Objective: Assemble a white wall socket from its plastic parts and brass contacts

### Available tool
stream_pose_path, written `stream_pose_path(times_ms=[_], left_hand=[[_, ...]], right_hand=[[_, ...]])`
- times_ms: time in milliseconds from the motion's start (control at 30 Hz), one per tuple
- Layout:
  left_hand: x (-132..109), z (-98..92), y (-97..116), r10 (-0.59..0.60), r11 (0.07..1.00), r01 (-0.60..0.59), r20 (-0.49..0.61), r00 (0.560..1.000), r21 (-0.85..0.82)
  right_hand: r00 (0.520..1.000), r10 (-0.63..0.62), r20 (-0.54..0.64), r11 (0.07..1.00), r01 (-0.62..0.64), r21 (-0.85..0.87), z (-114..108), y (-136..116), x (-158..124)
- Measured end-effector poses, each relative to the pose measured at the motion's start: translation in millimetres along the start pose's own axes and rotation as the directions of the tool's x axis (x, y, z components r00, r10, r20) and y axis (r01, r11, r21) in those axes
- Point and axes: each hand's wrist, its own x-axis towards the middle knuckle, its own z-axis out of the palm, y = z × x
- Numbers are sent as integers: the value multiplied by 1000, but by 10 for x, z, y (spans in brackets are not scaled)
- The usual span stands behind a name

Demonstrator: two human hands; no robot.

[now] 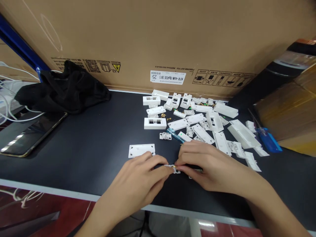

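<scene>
Left hand (pixel 134 184) and right hand (pixel 209 168) both pinch a small white plastic part (pixel 171 168) with a brass-coloured insert (pixel 174 169), over the black desk (pixel 81 148) near its front edge. Long axis seems to run left-right, though fingers hide most of it. Flat white plate (pixel 141 150) lies just beyond the left hand; moulded white housings (pixel 152 123) are scattered further back.

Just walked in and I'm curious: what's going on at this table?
Someone is pinching a small white plastic part between their left hand and right hand, just above a black-topped bench. Many white plastic housing pieces lie scattered ahead of the hands, with a flat white plate near the left hand and a blue-handled screwdriver off to the right.
</scene>
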Motion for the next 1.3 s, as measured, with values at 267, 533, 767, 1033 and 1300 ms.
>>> stream_pose_path(times_ms=[267,533,767,1033,1300], left_hand=[[0,19,12,-7,1000,7,6,1000,-13],[8,0,26,-11,1000,11,37,999,9],[13,12,33,-12,1000,11,33,999,26],[9,28,30,-28,1000,28,4,1000,-9],[-7,17,34,-45,999,44,-29,999,-24]], right_hand=[[1000,11,-7,999,-11,-48,10,-34,4],[1000,4,19,999,-3,-39,14,-14,13],[1000,-8,27,1000,8,-24,-52,-42,-35],[998,33,45,998,-30,-62,-67,-114,-22],[994,103,-47,985,-108,-133,-293,66,157]])
